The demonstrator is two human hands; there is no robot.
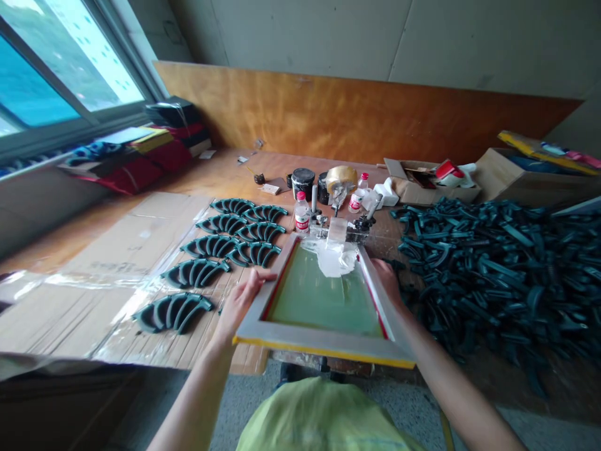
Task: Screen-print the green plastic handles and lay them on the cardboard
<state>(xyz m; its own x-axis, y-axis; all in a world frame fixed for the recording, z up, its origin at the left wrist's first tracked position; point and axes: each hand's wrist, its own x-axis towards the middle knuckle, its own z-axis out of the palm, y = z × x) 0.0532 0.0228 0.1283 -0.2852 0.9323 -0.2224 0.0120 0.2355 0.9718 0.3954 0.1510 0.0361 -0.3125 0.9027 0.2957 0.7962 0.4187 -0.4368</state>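
Silkscreen frame (323, 300) between left hand (240, 299) and right hand (387, 280) hides the bench (282, 166).

The left hand (239, 304) and the right hand (387, 282) are gripping a metal screen-printing frame (323, 343) by its two long sides. The frame is sitting at a tilt, with its near edge lifted and its far end meeting a hinge clamp (359, 224). Red tape (279, 282) is lining the inside edge, and white ink (333, 260) is lying on the green mesh (323, 300) at the far end.
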